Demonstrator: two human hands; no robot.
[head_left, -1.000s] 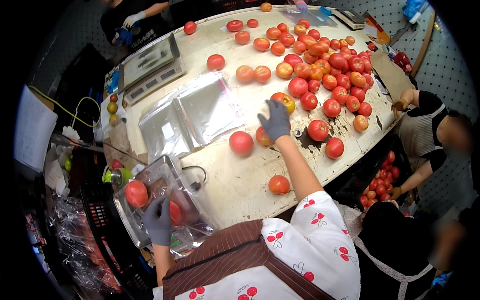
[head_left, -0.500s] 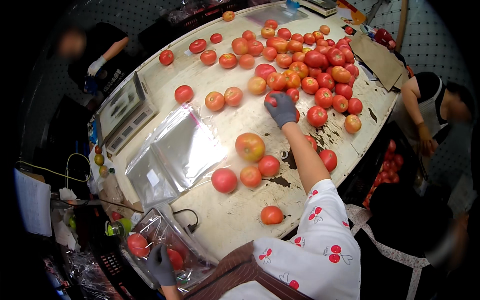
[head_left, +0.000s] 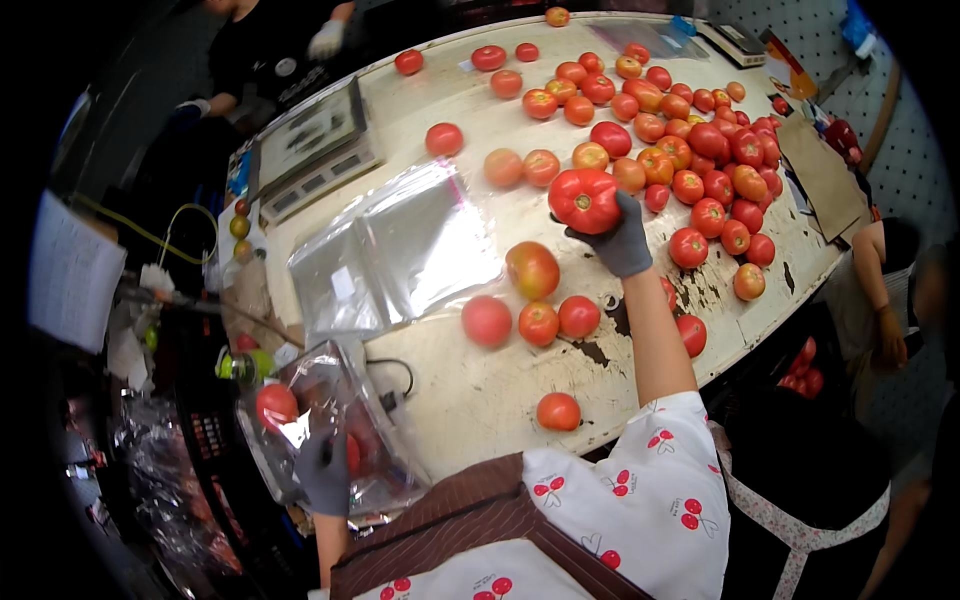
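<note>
Since the earlier frame, the right hand (head_left: 622, 243), in a dark grey glove, is drawing back from the heap's edge, now carrying a large, round, ribbed red tomato (head_left: 584, 195) with its stem scar facing the camera.

Nearest the body, the left hand (head_left: 325, 475), also in dark grey, is resting at a crinkled clear plastic bag (head_left: 388, 440) over a shallow metal tray (head_left: 258, 462); its grip is not showing clearly. A smooth red tomato (head_left: 276, 407) is lying just beyond its fingers.

Farther out, the right hand is curling partway closed around its tomato, fingers wrapping the underside and right flank. The fruit is probably weighing solidly in the palm, its skin looking slick and its flesh likely bruising under pinching fingertips; a broad cupping hold around the widest part, away from the stem scar, is seeming safest.

Nearer than this hand, a yellowish-orange round tomato (head_left: 533, 270) is sitting on the worn cream counter (head_left: 470, 400); beyond and rightward, a heap of red and orange tomatoes (head_left: 708, 140) is spreading.
</note>
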